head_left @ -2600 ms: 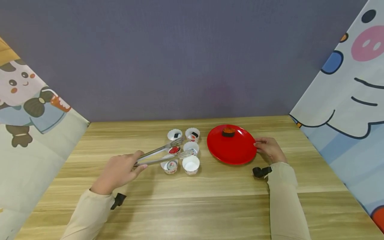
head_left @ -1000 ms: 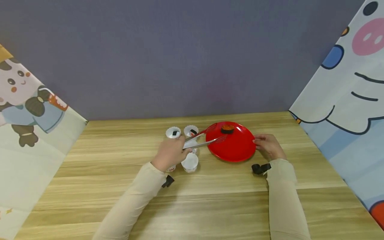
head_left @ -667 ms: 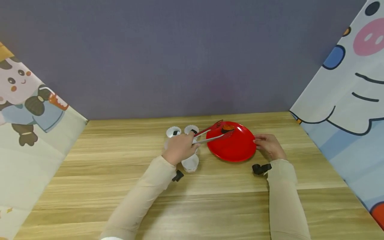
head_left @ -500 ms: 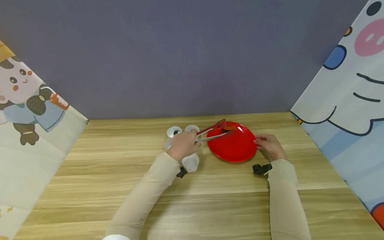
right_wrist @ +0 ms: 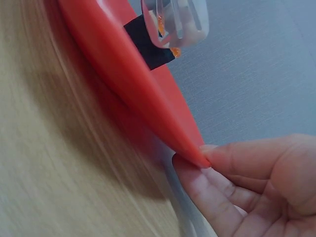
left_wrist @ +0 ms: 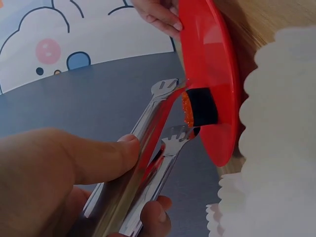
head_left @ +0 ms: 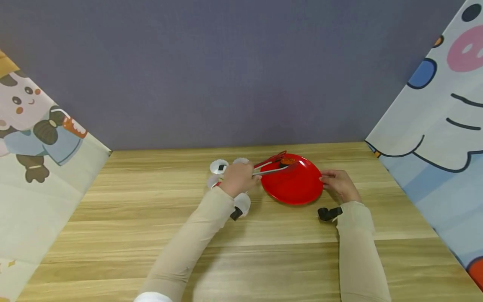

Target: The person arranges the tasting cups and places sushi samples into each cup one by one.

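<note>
My left hand (head_left: pixel 239 178) holds a pair of metal tongs (head_left: pixel 269 171) over the far left part of a red plate (head_left: pixel 294 188). On that plate sits a roe sushi (head_left: pixel 289 161), orange on top with a black wrap. In the left wrist view the two tong tips stand apart, one on each side of the sushi (left_wrist: pixel 202 107), close to its roe top. My right hand (head_left: pixel 339 184) pinches the plate's right rim; the right wrist view shows thumb and finger on either face of the rim (right_wrist: pixel 190 148).
Several white paper cups (head_left: pixel 219 166) stand left of the plate, partly hidden under my left hand and sleeve. One cup (head_left: pixel 242 203) is just below the left wrist. A grey wall (head_left: pixel 241 75) rises behind the wooden table (head_left: pixel 286 260), with cartoon-printed panels at both sides.
My left hand has carried the tongs rightward from above the cups to the plate, their tips now around the sushi. The right hand stays at the plate's rim.
</note>
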The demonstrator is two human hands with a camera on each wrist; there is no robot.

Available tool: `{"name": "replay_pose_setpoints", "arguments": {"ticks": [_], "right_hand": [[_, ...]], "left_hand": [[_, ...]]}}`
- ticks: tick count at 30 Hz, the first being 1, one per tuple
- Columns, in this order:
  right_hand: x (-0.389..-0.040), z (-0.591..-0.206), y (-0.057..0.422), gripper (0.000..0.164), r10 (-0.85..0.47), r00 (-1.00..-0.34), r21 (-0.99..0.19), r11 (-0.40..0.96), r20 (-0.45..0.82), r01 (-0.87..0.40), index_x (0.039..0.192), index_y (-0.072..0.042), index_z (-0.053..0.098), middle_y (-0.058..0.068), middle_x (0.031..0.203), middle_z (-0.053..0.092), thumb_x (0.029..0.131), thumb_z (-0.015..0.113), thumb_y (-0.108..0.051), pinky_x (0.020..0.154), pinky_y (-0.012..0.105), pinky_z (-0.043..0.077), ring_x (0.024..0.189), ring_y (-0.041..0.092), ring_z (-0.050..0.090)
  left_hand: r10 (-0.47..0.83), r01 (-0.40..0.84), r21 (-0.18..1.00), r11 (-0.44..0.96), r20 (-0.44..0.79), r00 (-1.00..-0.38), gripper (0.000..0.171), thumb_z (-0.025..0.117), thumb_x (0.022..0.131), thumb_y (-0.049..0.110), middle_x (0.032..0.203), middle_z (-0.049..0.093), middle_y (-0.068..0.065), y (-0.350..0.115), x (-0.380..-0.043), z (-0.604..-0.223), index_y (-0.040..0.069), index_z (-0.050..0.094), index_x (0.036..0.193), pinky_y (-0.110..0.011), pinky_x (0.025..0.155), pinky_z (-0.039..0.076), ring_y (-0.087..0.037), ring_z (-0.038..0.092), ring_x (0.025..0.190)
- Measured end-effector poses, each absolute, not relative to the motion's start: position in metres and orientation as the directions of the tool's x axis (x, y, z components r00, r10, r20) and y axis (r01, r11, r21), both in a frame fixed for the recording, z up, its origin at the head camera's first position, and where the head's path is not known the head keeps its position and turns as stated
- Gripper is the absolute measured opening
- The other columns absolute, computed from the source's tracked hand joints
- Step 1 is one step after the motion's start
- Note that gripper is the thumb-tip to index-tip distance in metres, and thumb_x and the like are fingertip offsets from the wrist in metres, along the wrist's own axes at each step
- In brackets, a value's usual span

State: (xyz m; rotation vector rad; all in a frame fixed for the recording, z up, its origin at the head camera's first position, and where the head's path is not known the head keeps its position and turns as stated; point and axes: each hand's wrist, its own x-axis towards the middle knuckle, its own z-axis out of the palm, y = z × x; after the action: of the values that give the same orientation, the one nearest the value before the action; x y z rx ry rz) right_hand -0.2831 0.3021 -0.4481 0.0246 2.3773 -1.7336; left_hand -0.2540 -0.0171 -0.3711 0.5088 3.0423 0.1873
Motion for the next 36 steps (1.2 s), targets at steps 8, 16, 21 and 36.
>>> {"name": "replay_pose_setpoints", "arguments": {"ticks": [8, 16, 21, 36], "right_hand": [[-0.281, -0.45, 0.303, 0.043, -0.108, -0.979, -0.943, 0.305, -0.175, 0.135, 0.128, 0.022, 0.039, 0.015, 0.105, 0.06, 0.093, 0.051, 0.001, 0.072, 0.021, 0.053, 0.074, 0.0, 0.062], [-0.281, -0.449, 0.303, 0.042, -0.102, -0.98, -0.938, 0.321, -0.17, 0.129, 0.128, 0.022, 0.039, 0.018, 0.107, 0.059, 0.093, 0.05, 0.0, 0.072, 0.022, 0.053, 0.073, 0.001, 0.062], [-0.282, -0.449, 0.304, 0.043, -0.105, -0.979, -0.935, 0.331, -0.173, 0.129, 0.128, 0.022, 0.039, 0.019, 0.109, 0.059, 0.093, 0.051, 0.0, 0.072, 0.022, 0.053, 0.074, 0.001, 0.062], [-0.283, -0.448, 0.304, 0.043, -0.112, -0.979, -0.934, 0.335, -0.173, 0.126, 0.129, 0.021, 0.039, 0.023, 0.114, 0.056, 0.094, 0.05, -0.001, 0.073, 0.022, 0.053, 0.075, 0.0, 0.062]], "left_hand": [[0.328, 0.323, 0.087, 0.943, -0.051, -0.943, 0.039, 0.055, 0.092, 0.043, 0.073, 0.061, -0.002, -0.012, -0.257, -0.374, 0.01, 0.064, 0.112, -0.032, 0.048, 0.043, -0.017, 0.058, 0.065], [0.316, 0.312, 0.066, 0.948, -0.069, -0.946, 0.038, 0.054, 0.093, 0.042, 0.08, 0.065, -0.003, -0.01, -0.258, -0.375, 0.012, 0.063, 0.115, -0.037, 0.057, 0.05, -0.02, 0.063, 0.074], [0.319, 0.315, 0.065, 0.947, -0.063, -0.946, 0.036, 0.055, 0.092, 0.041, 0.08, 0.065, -0.002, -0.009, -0.258, -0.374, 0.013, 0.063, 0.115, -0.037, 0.058, 0.051, -0.019, 0.063, 0.074], [0.326, 0.323, 0.049, 0.945, -0.068, -0.943, 0.04, 0.055, 0.092, 0.042, 0.096, 0.07, -0.003, -0.004, -0.261, -0.375, 0.021, 0.061, 0.126, -0.035, 0.061, 0.051, -0.02, 0.065, 0.083]]}}
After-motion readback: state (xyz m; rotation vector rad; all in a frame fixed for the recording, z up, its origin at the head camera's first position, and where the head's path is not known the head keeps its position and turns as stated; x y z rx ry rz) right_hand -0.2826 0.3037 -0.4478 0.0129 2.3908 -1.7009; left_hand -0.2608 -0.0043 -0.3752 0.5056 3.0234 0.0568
